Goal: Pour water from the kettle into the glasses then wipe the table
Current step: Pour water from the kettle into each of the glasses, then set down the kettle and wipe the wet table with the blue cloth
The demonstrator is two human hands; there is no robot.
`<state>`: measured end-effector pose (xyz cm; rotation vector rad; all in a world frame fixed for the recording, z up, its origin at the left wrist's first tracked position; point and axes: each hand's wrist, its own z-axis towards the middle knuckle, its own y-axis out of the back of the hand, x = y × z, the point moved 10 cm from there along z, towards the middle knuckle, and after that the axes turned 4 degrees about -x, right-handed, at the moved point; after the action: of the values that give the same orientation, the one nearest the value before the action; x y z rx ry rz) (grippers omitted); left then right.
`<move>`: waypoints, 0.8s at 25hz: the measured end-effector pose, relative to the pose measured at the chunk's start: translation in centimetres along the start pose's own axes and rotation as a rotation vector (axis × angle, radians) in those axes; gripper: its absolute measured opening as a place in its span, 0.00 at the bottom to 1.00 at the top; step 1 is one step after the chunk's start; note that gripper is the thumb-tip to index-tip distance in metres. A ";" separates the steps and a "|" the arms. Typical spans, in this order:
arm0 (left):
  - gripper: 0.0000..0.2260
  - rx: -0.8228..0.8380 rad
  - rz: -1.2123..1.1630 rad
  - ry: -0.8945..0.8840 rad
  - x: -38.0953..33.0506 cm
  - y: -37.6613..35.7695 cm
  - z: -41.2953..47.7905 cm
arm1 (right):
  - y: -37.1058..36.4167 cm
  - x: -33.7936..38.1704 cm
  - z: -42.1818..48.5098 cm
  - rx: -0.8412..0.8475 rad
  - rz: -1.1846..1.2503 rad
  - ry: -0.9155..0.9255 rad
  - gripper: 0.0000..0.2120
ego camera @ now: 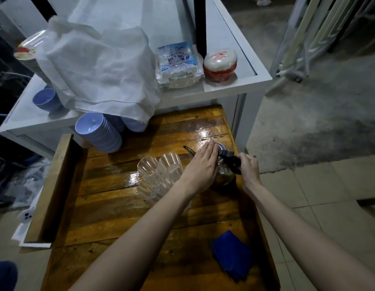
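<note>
Blue print on plastic packet (178, 59) illegible.

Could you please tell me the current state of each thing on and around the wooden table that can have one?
kettle: upright on the table, lid on.
left hand: flat on the kettle's top.
right hand: closed on the kettle's black handle.
glasses: upright, side by side; contents unclear.
blue cloth: lying crumpled, untouched.
wooden table: glossy; wetness uncertain.
blue bowls: stacked, tipped sideways.
</note>
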<state>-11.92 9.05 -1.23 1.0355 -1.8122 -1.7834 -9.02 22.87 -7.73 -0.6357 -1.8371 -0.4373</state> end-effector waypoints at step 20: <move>0.24 -0.175 -0.249 -0.117 -4.9 -3.3 -14.6 | 3.8 -4.8 -12.3 0.111 -0.728 0.499 0.08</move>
<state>2.63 2.95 -1.78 1.1490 -1.6129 -2.1474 3.69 17.74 -8.10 0.2388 -1.5403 -0.8731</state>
